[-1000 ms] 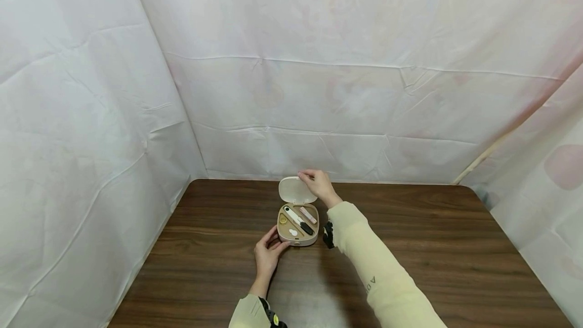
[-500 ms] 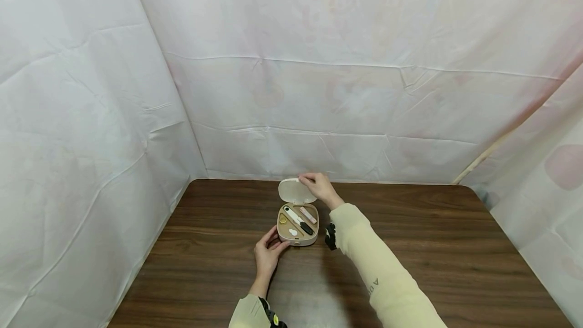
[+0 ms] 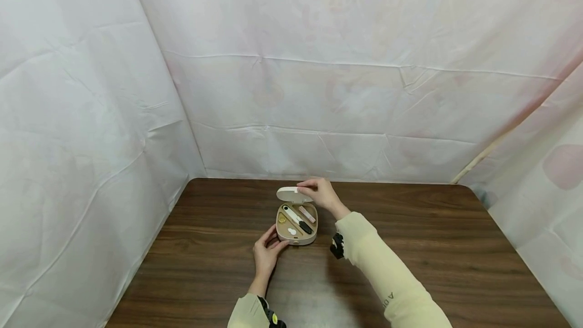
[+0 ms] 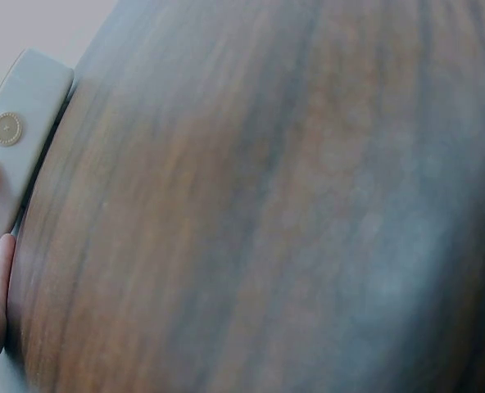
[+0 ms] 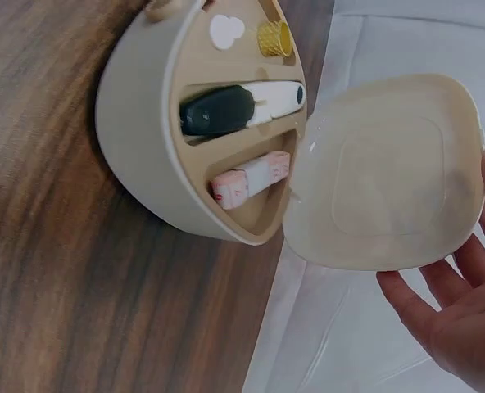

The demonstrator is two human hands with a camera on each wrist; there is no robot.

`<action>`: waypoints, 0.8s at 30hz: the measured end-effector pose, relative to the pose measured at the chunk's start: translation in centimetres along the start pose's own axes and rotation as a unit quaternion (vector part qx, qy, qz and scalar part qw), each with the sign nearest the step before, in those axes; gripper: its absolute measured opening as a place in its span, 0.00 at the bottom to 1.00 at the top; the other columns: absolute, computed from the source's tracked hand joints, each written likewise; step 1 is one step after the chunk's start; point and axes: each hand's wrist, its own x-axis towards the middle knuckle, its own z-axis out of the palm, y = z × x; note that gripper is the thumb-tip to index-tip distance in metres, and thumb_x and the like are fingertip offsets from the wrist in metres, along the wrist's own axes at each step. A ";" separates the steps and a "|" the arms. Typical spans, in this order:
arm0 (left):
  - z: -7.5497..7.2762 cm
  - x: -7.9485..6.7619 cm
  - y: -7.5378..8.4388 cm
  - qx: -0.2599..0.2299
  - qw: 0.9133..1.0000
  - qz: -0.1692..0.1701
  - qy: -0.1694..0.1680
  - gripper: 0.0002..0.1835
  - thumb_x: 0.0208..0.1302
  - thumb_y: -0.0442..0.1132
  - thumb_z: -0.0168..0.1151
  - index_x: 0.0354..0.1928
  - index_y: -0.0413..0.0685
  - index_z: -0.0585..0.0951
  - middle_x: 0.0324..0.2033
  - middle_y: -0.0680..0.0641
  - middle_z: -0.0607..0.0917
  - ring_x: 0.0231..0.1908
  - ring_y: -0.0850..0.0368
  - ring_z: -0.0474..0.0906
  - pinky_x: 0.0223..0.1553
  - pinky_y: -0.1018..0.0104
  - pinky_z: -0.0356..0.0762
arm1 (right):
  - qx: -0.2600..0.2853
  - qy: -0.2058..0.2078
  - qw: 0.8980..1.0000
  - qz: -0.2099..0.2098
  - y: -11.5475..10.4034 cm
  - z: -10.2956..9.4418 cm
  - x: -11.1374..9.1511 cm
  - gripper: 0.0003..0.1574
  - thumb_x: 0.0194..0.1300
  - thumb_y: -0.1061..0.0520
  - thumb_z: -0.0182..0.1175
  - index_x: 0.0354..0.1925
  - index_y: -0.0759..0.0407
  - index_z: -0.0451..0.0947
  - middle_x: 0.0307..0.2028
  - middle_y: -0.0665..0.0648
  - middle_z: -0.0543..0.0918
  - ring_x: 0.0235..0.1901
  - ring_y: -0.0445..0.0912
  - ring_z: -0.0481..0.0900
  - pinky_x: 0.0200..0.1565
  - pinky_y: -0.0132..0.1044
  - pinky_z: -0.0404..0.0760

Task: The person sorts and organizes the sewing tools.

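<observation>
A small cream sewing box (image 3: 298, 241) sits on the table with its lid (image 3: 287, 195) raised on the rear hinge. My right hand (image 3: 324, 195) holds the lid's edge between thumb and fingers, as the right wrist view also shows. At the box's front left corner, my left hand (image 3: 265, 257) grips it, thumb on the front wall and fingers along the side. Inside the tan tray lie a gold thimble (image 5: 274, 38), a white rounded piece (image 5: 226, 31), a white tool with a black cap (image 5: 218, 111) and a pink-and-white folded bundle (image 5: 251, 178). A round button-like clasp (image 4: 7, 128) marks the front wall.
The dark wood table (image 3: 410, 247) extends on both sides of the box. White cloth curtains (image 3: 291, 90) hang behind its back edge and along the left and right. A black wrist device (image 3: 337, 246) is strapped at the right sleeve.
My right hand has brought the lid forward and down, so it leans lower over the tray than before. The left hand and the box's contents stay in place.
</observation>
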 end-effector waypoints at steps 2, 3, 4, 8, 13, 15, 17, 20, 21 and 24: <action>0.0 0.0 0.1 0.001 1.000 0.004 -0.001 0.30 0.37 0.26 0.71 0.50 0.34 0.76 0.41 0.33 0.79 0.41 0.40 0.74 0.38 0.60 0.79 | 0.004 0.000 1.000 -0.004 0.1 0.1 -0.4 0.14 0.58 0.51 0.59 0.42 0.54 0.81 0.43 0.55 0.80 0.37 0.44 0.78 0.38 0.36 0.80; 0.0 0.0 0.1 0.001 1.000 0.006 -0.002 0.30 0.37 0.25 0.70 0.50 0.33 0.75 0.41 0.33 0.78 0.41 0.40 0.74 0.38 0.59 0.79 | 0.005 0.000 1.000 -0.003 0.2 0.2 -0.6 0.14 0.57 0.50 0.60 0.42 0.53 0.81 0.42 0.54 0.81 0.37 0.43 0.78 0.38 0.35 0.80; 0.0 -0.1 0.2 -0.001 1.000 0.009 -0.003 0.30 0.37 0.25 0.70 0.50 0.32 0.75 0.40 0.32 0.78 0.41 0.39 0.74 0.38 0.58 0.79 | 0.009 0.001 1.000 -0.007 0.2 0.2 -0.8 0.14 0.57 0.50 0.60 0.41 0.53 0.81 0.41 0.54 0.81 0.36 0.42 0.79 0.37 0.35 0.80; 0.0 -0.3 1.3 -0.004 1.000 0.024 -0.005 0.29 0.37 0.21 0.69 0.48 0.27 0.74 0.39 0.29 0.78 0.40 0.36 0.74 0.37 0.53 0.78 | 0.017 0.005 1.000 -0.024 0.5 0.7 -1.6 0.14 0.57 0.51 0.60 0.41 0.55 0.81 0.37 0.53 0.82 0.32 0.40 0.79 0.34 0.32 0.80; 0.1 -0.7 2.8 -0.005 1.000 0.020 -0.009 0.28 0.38 0.19 0.67 0.48 0.24 0.73 0.39 0.27 0.77 0.40 0.32 0.72 0.38 0.48 0.76 | -0.003 0.030 0.998 -0.063 0.9 1.5 -2.7 0.15 0.55 0.53 0.61 0.41 0.57 0.81 0.37 0.52 0.82 0.34 0.41 0.79 0.35 0.34 0.81; 0.0 -0.7 3.1 -0.007 1.000 0.013 -0.011 0.28 0.39 0.19 0.67 0.48 0.24 0.73 0.39 0.27 0.76 0.41 0.32 0.72 0.39 0.46 0.75 | -0.015 0.044 0.996 -0.081 1.1 1.8 -3.2 0.14 0.54 0.54 0.63 0.40 0.57 0.81 0.37 0.52 0.82 0.36 0.42 0.79 0.36 0.35 0.81; 0.0 -0.7 3.2 -0.007 1.000 0.009 -0.013 0.28 0.39 0.19 0.67 0.49 0.24 0.73 0.40 0.26 0.76 0.41 0.31 0.72 0.40 0.45 0.74 | -0.024 0.057 0.994 -0.094 1.3 2.2 -3.6 0.13 0.52 0.54 0.64 0.38 0.56 0.82 0.37 0.51 0.82 0.37 0.42 0.78 0.36 0.35 0.80; 0.0 -0.7 3.2 -0.010 1.000 0.009 -0.014 0.28 0.39 0.19 0.67 0.49 0.24 0.72 0.40 0.26 0.76 0.41 0.31 0.72 0.41 0.44 0.73 | -0.028 0.074 0.991 -0.108 1.6 2.6 -4.1 0.13 0.49 0.55 0.67 0.36 0.56 0.82 0.37 0.52 0.82 0.37 0.43 0.78 0.37 0.36 0.80; 0.0 -0.7 3.2 -0.011 1.000 0.009 -0.015 0.28 0.39 0.19 0.67 0.49 0.24 0.72 0.40 0.26 0.76 0.41 0.31 0.72 0.41 0.43 0.73 | -0.028 0.078 0.990 -0.110 1.6 2.7 -4.3 0.13 0.48 0.55 0.67 0.35 0.56 0.83 0.36 0.52 0.82 0.37 0.44 0.79 0.37 0.36 0.80; 0.0 -0.6 3.2 -0.011 1.000 0.007 -0.016 0.28 0.39 0.19 0.67 0.49 0.24 0.72 0.40 0.26 0.76 0.41 0.32 0.72 0.41 0.44 0.73 | -0.028 0.085 0.990 -0.111 1.7 3.1 -4.8 0.13 0.47 0.55 0.68 0.34 0.57 0.83 0.37 0.53 0.82 0.39 0.45 0.78 0.38 0.38 0.80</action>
